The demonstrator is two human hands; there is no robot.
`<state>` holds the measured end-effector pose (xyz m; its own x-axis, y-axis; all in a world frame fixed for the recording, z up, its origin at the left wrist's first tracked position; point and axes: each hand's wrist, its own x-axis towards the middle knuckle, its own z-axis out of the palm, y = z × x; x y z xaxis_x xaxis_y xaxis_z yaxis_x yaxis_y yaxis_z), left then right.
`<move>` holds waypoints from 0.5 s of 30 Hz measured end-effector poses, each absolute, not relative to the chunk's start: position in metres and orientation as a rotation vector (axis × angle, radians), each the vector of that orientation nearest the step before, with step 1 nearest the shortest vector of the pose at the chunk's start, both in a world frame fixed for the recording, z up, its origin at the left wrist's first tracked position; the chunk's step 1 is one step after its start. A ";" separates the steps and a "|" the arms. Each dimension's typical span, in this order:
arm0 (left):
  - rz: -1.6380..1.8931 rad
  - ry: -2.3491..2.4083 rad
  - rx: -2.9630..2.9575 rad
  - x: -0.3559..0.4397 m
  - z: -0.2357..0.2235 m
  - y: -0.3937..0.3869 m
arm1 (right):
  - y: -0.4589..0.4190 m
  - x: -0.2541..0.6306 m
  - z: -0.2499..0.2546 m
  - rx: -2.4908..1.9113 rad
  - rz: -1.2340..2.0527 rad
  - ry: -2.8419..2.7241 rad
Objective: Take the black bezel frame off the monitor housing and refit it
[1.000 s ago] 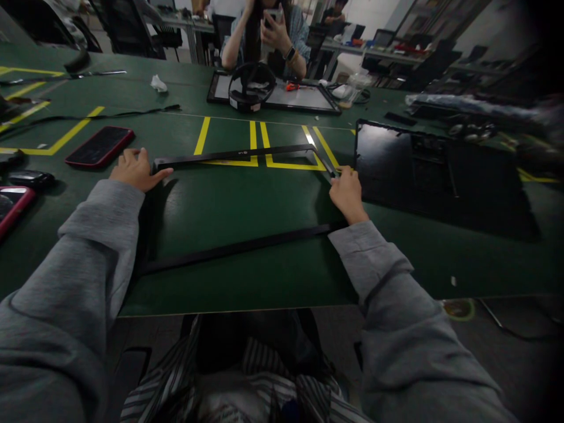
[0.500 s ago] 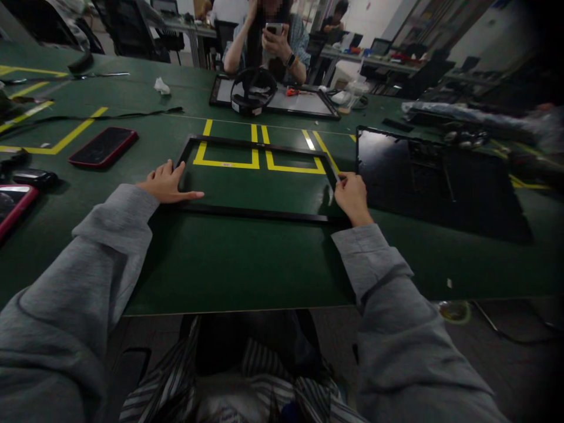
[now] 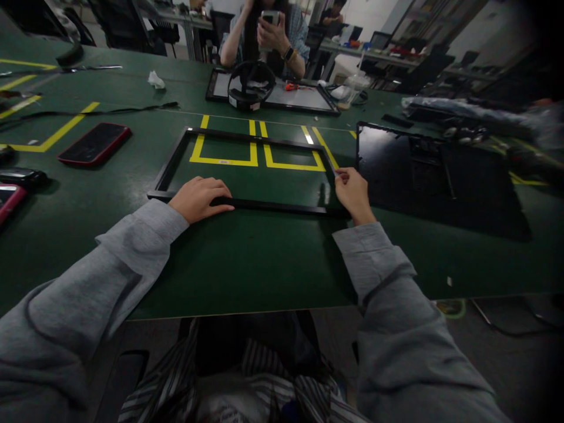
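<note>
A thin black rectangular frame [image 3: 282, 207], like a screen bezel, lies in front of me on the green table. My left hand [image 3: 200, 198] rests over the left part of its near bar, the fingers curled over the bar and the thumb along the near side. On the right side bar, my right hand [image 3: 353, 194] closes in a pinch near the front corner. The frame's near right corner is partly hidden by that hand. Through the opening show the tabletop and yellow tape lines [image 3: 235, 161].
Right of the frame lies a dark flat panel [image 3: 484, 194]. To the left are a red-edged phone [image 3: 96, 144] and a cable [image 3: 127, 110]. Across the table, a person holding a phone sits behind another framed panel [image 3: 308, 101] with a headset [image 3: 251, 88] on it.
My left hand has moved from the frame's left side to its near bar, rightward and toward me, uncovering the left side. My right hand keeps its pinch. The view has shifted slightly.
</note>
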<state>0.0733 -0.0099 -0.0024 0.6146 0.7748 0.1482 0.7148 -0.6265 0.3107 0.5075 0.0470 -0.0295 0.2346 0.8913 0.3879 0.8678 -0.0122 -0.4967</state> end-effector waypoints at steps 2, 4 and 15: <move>0.473 1.298 2.597 0.071 -0.003 -0.009 | 0.047 0.514 -0.024 -1.798 -0.007 -1.587; 0.549 1.391 2.576 0.067 -0.005 -0.007 | 0.048 0.527 -0.017 -1.775 -0.092 -1.521; 1.261 1.711 2.399 0.069 -0.013 -0.005 | 0.052 0.561 -0.033 -2.087 -0.117 -1.582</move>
